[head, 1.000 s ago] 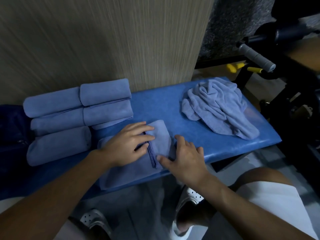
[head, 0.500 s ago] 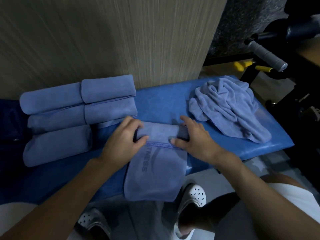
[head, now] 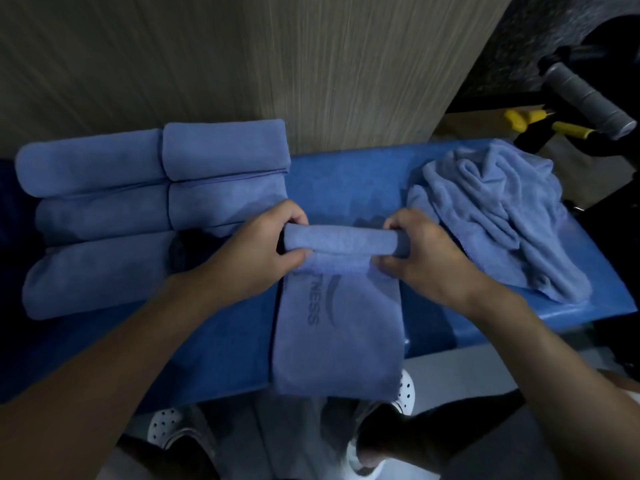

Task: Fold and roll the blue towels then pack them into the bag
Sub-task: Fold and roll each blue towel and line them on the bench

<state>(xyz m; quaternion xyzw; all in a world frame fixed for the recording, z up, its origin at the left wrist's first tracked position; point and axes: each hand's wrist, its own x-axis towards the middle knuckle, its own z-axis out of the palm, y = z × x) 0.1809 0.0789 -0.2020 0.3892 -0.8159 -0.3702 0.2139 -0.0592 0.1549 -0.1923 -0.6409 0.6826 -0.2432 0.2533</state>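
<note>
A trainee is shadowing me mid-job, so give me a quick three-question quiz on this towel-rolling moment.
1. True or false: the crumpled towel lies on the person's left.
2. What do the left hand and right hand grip? A) a bag B) the half-rolled towel C) nothing
3. Fill in: the towel's unrolled end hangs over the bench's ____ edge.
Key: 1 false; 2 B; 3 near.
</note>
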